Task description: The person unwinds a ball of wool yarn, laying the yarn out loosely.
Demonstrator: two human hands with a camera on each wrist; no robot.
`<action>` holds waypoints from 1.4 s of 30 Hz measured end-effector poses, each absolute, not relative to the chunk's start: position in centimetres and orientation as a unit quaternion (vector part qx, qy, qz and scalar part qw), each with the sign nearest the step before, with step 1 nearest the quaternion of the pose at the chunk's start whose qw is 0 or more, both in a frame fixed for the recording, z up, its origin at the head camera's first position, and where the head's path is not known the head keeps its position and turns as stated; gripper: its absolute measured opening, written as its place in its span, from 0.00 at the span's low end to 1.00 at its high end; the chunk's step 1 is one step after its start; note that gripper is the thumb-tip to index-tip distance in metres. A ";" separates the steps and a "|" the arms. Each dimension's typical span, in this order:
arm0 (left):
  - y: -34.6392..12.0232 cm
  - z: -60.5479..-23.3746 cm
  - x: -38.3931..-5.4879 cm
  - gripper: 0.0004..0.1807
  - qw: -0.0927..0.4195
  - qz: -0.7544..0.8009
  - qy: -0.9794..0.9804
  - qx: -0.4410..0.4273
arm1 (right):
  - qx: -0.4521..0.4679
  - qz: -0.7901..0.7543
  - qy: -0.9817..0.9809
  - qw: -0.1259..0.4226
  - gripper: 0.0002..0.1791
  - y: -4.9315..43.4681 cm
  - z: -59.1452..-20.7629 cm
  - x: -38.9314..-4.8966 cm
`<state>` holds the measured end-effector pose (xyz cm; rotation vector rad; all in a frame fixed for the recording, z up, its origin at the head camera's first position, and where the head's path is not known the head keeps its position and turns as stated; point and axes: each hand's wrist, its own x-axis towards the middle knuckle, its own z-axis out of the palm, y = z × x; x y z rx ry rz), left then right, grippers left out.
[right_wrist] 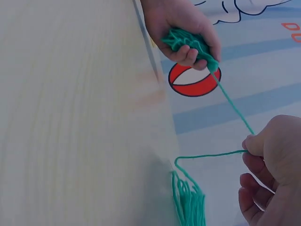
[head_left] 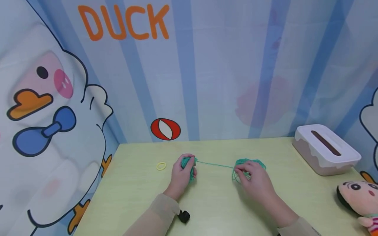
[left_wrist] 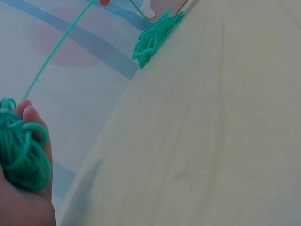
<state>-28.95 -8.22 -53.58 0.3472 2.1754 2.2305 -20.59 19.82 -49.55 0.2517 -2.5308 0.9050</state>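
Observation:
A wound bundle of green yarn [head_left: 185, 162] sits in my left hand [head_left: 180, 175], whose fingers and thumb curl round it. In the left wrist view the bundle [left_wrist: 23, 155] shows loose loops at its side. One taut strand [head_left: 214, 164] runs from it to my right hand [head_left: 256, 182]. Thumb and forefinger of that hand pinch the strand, as the right wrist view shows [right_wrist: 277, 165]. Under and behind the right hand lies a loose heap of the same yarn [head_left: 258, 163] on the table; from it a strand rises to the pinch.
A yellow ring [head_left: 161, 166] lies on the pale table [head_left: 141, 196] left of my left hand. At the back right stands a white-lidded box [head_left: 327, 149] with a slot on top. A doll [head_left: 358, 200] lies at the right edge. A printed cloth [head_left: 218, 65] hangs behind.

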 end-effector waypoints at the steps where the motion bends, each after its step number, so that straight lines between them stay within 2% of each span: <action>1: -8.2 -53.6 -29.0 0.24 -0.003 0.712 0.694 0.107 | 0.086 0.327 -0.916 0.218 0.03 20.5 -49.5 -20.5; 6: -8.2 -53.6 -29.0 0.22 -0.025 0.712 0.694 0.103 | 0.046 0.331 -0.923 0.192 0.04 23.7 -49.3 -19.9; 14: -8.3 -53.5 -28.8 0.15 -0.037 0.707 0.701 0.089 | -0.017 0.313 -0.942 0.120 0.11 27.5 -49.8 -19.9; 21: -8.4 -53.5 -28.7 0.22 -0.046 0.712 0.694 0.096 | -0.054 0.293 -0.951 0.082 0.11 29.4 -50.7 -20.7; 27: -8.5 -53.4 -28.7 0.22 -0.043 0.714 0.689 0.117 | -0.062 0.281 -0.956 0.050 0.11 29.7 -51.1 -21.2; 30: -8.4 -53.4 -28.7 0.19 -0.037 0.711 0.691 0.124 | -0.055 0.284 -0.955 0.066 0.12 29.0 -51.1 -21.2; 33: -8.4 -53.4 -28.7 0.16 -0.030 0.711 0.691 0.128 | -0.045 0.308 -0.944 0.114 0.13 27.2 -50.9 -21.1; 37: -8.4 -53.4 -28.8 0.21 -0.020 0.711 0.690 0.134 | 0.007 0.340 -0.923 0.179 0.11 23.0 -50.2 -21.4; 39: -8.4 -53.4 -28.8 0.24 -0.013 0.710 0.691 0.138 | 0.050 0.343 -0.919 0.187 0.11 20.6 -49.9 -21.6; 42: -8.4 -53.5 -28.7 0.26 -0.002 0.708 0.692 0.141 | 0.107 0.349 -0.916 0.168 0.14 17.3 -49.8 -22.0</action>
